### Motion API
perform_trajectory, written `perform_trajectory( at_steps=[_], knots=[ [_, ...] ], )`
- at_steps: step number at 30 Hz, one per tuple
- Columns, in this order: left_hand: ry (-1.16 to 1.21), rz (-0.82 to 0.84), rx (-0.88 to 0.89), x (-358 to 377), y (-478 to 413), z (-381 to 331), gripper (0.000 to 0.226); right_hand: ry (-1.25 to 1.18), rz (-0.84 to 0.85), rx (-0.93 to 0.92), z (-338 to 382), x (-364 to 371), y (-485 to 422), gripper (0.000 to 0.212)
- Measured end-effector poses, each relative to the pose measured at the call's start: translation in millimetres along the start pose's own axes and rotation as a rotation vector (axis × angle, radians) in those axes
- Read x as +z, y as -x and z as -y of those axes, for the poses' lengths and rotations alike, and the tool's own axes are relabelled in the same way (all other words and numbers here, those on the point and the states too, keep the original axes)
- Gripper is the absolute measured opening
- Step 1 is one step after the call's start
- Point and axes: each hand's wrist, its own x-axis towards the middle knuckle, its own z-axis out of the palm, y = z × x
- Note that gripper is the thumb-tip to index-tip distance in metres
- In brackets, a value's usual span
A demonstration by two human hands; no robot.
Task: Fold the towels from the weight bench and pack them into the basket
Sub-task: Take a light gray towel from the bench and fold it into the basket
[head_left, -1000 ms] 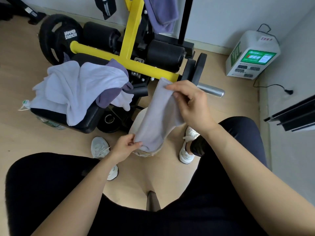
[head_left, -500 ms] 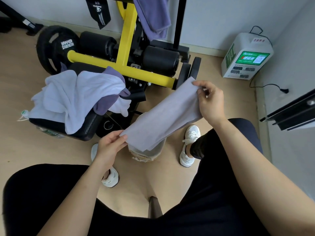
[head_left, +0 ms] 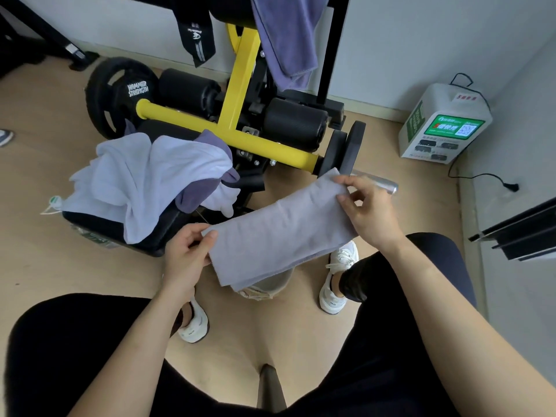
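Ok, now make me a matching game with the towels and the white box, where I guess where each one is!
Things:
1. grey towel
2. towel pile
3. purple towel
4. white box

Places:
A. hanging up high, above the yellow frame
B. standing on the floor in the corner
C. held between the left hand and right hand
D. heaped on the bench

Pairs: 1-C, 2-D, 3-A, 4-B
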Motion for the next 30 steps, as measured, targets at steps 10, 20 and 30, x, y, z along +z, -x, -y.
perform_trajectory(
  at_steps=[10, 20, 30],
  knots=[
    [0.103, 0.009, -0.043, 25, 28, -28, 0.017, -0.087, 0.244, -0.212, 40, 52, 26, 0.042],
    [0.134, 0.119, -0.062, 39, 39, -31, 0.020, -0.198, 0.329, -0.212, 64, 92, 48, 0.036],
    [0.124, 0.312, 0.041, 37, 38, -30, 0.030, -0.260, 0.110, 0.042, 67, 99, 43, 0.016]
  ],
)
